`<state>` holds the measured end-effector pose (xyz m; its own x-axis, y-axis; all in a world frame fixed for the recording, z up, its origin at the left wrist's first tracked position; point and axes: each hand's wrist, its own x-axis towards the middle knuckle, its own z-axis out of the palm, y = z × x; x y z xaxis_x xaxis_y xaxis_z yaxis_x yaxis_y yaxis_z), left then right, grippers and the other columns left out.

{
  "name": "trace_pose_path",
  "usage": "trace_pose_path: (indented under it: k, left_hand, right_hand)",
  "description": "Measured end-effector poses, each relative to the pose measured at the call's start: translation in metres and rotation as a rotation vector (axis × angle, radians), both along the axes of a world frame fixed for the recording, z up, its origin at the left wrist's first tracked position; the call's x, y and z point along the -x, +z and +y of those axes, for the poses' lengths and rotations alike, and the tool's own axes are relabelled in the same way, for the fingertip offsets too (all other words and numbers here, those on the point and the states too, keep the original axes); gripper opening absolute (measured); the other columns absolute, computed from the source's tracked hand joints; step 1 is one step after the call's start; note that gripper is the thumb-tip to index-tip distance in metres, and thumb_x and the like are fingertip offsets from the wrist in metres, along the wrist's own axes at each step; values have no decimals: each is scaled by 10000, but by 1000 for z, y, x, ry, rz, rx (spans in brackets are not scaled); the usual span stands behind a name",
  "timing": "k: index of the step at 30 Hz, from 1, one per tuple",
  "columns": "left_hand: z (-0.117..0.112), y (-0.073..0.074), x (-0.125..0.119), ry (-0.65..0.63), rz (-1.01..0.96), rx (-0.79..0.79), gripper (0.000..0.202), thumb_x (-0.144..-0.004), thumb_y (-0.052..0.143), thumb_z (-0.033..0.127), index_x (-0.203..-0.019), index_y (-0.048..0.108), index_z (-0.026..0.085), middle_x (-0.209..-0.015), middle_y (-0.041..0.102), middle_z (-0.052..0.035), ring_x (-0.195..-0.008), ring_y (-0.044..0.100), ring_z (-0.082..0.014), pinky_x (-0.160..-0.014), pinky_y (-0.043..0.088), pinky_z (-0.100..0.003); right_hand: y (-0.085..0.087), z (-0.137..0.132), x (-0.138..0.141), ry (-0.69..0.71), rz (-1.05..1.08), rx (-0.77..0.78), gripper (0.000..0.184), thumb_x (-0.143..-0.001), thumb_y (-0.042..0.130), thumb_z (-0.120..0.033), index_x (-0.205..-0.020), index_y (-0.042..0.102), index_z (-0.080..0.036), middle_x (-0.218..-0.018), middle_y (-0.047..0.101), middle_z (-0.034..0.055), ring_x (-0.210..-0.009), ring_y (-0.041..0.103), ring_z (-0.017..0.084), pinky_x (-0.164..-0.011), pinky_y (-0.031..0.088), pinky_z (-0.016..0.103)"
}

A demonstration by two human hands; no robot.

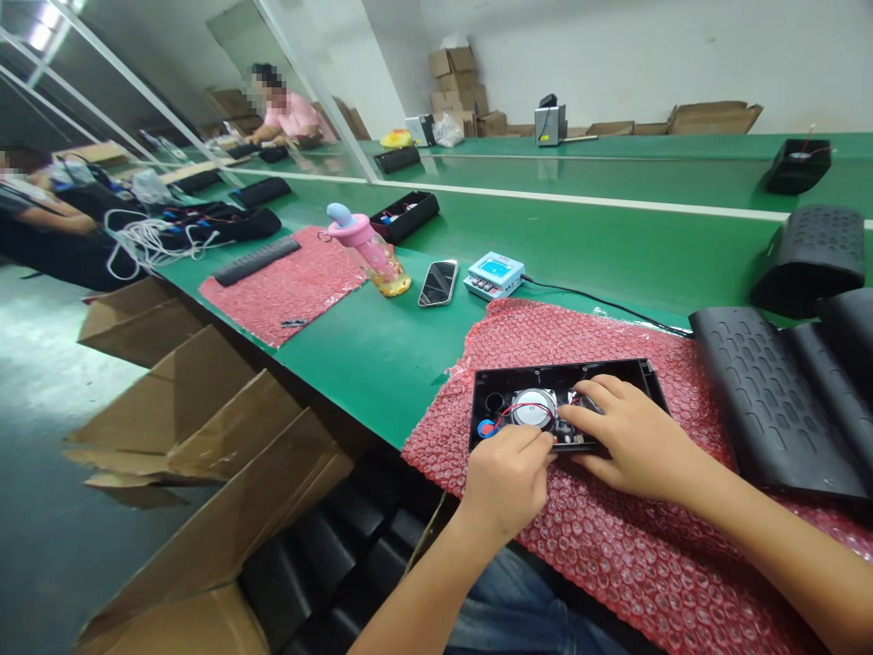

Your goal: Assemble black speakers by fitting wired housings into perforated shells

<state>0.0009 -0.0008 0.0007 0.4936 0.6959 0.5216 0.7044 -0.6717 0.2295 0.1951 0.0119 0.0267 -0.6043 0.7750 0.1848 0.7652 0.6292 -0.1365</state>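
Note:
An open black speaker housing (pixel 593 371) lies on red bubble wrap in front of me. Inside it are a round silver speaker driver (pixel 534 409), red wires and a blue round part (pixel 486 428). My left hand (pixel 508 478) is closed at the near edge of the housing, fingertips curled beside the driver; what they pinch is hidden. My right hand (pixel 634 437) grips the right part of the housing, with fingers reaching inside and the thumb along the near side. It covers much of the parts there.
Black perforated covers (pixel 777 400) stand close on the right. Beyond the bubble wrap (pixel 546 327) are a light-blue device (pixel 495 275) with a black cable, a phone (pixel 437 283) and a pink-lidded bottle (pixel 372 250). Cardboard boxes (pixel 225 482) stand below left. Two people sit farther along.

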Motion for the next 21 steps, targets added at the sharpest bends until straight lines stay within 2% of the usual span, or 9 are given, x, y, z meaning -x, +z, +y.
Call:
trace_pose_path:
  k: [21]
  left_hand:
    - [-2,1,-1,28,-4,-14,172,-808,480,125,-805,648,161,-731,677,-37,-675,627,-176,-596,482,-279]
  right_hand:
    - [0,0,0,-1,-12,-3,406,-748,604,-275,-1146,561,-206,-1197,502,144,-1109,445,310,-869,446,454]
